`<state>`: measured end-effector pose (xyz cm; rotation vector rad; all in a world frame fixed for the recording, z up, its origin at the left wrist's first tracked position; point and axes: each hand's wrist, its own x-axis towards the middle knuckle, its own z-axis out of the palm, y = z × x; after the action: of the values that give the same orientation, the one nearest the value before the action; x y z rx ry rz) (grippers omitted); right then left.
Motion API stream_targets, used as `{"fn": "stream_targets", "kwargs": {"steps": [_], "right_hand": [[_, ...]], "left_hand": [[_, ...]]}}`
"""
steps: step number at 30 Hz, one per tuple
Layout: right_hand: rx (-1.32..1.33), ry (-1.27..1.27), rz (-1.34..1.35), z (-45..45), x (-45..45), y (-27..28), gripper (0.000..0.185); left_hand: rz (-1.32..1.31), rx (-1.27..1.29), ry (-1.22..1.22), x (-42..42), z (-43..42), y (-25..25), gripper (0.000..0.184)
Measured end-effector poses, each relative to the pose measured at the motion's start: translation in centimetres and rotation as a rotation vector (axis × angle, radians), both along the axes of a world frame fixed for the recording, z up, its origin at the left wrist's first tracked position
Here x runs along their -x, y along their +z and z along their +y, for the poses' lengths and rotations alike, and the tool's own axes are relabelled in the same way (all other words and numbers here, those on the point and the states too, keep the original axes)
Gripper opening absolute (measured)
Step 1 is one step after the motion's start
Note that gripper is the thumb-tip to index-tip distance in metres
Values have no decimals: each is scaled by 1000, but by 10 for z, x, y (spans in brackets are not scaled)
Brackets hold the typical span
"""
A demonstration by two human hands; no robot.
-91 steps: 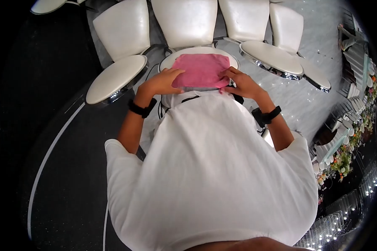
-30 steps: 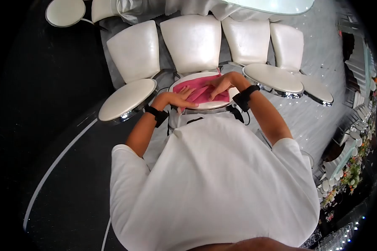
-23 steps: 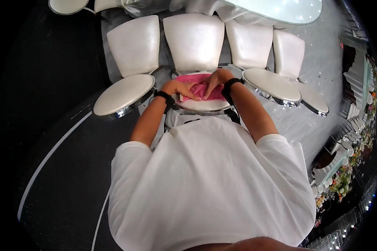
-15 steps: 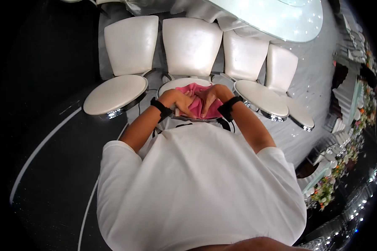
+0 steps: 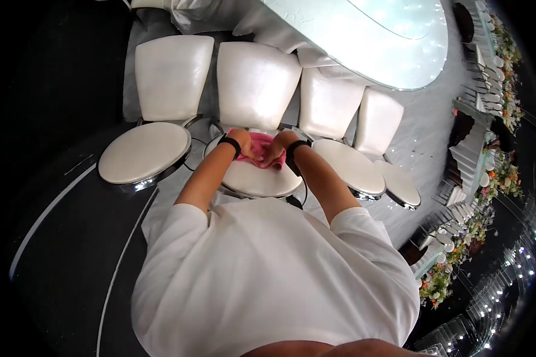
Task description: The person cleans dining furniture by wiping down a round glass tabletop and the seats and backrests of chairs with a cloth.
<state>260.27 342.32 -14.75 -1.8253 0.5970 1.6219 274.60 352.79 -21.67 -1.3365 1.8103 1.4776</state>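
A crumpled pink cloth [image 5: 261, 141] lies over the rear part of a round cream chair seat [image 5: 256, 183]. My left hand [image 5: 242, 143] grips the cloth from its left side, fingers curled into the folds. On the other side, my right hand [image 5: 276, 150] is closed on the cloth too, with its fingers pointing inward toward the left hand. The fingertips are partly hidden in the fabric. Behind both hands rises the chair's padded white backrest [image 5: 258, 83]. Each wrist wears a black band.
Another white chair [image 5: 146, 152] stands to the left. Two more chairs, one with a near seat [image 5: 348, 166], stand to the right. A glossy white table [image 5: 393, 53] is behind them. Flower arrangements [image 5: 464, 238] and rows of chairs line the far right.
Both hands have drawn the pink cloth into a smaller bunch toward the backrest, baring the front of the seat. My fingers have curled in. The view has shifted slightly.
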Motion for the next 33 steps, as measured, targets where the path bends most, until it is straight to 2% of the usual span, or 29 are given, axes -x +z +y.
{"fn": "stream_targets", "kwargs": {"steps": [1,2,3,4,5,7,11,13,14,15,17,18,20,21,22,23,24,25,26,27,29,30,31,33], "right_hand": [[8,6,3,-6,5,4,105],[-72,61,19,-10,1,20,101],[-150,119,31,-13,0,31,97],[-158,122,-88,-4,20,8,92],[-262,248,206,-10,-12,67,100],[-467,214,77,1,4,54,110],[-403,128,148,1,18,31,118],[-260,37,261,-8,14,27,121],[-143,2,233,-9,14,25,123],[-156,-6,133,-11,17,2,127],[-125,41,52,-4,17,-22,115],[-117,41,40,-7,5,-1,115],[-343,88,-28,-5,-14,38,87],[-504,-83,184,-3,-11,30,58],[-495,-25,201,-7,-4,23,54],[-487,32,220,-5,-14,71,50],[-521,-129,98,0,1,76,52],[-470,-166,164,7,5,81,61],[-431,-182,120,12,6,96,61],[-390,-198,76,17,6,110,60],[-315,-232,90,24,9,81,56],[-235,-263,114,26,7,77,51],[-242,-270,111,27,4,73,51],[-177,-292,230,32,-20,87,38]], "left_hand": [[15,19,-36,7,2,-10,93],[11,27,-29,6,-5,4,93],[126,-44,-112,7,-15,30,95],[240,-115,-195,11,-21,49,97],[267,-194,-214,17,-21,56,97],[214,-104,-197,18,-23,97,98],[181,-74,-186,20,-21,92,101],[168,-135,-200,14,-23,76,103],[117,-64,-102,10,-18,58,106],[113,-52,-112,8,-15,43,106],[-52,-88,19,5,-13,27,113],[-149,-118,2,3,-17,47,112],[-153,-121,9,2,-12,74,111],[-144,-127,13,1,-9,88,110],[-10,-274,-109,-1,-13,100,121],[-23,-282,-114,-5,-3,106,121],[18,-217,-144,-6,10,111,128],[60,-151,-173,-7,22,119,138],[12,-233,-235,-11,27,146,144],[0,-234,-238,-12,38,139,144],[-5,61,-142,-13,62,119,140],[-37,-30,-142,-13,57,131,141],[-40,-36,-150,-13,52,122,141],[102,-174,-88,-11,40,78,128]]}}
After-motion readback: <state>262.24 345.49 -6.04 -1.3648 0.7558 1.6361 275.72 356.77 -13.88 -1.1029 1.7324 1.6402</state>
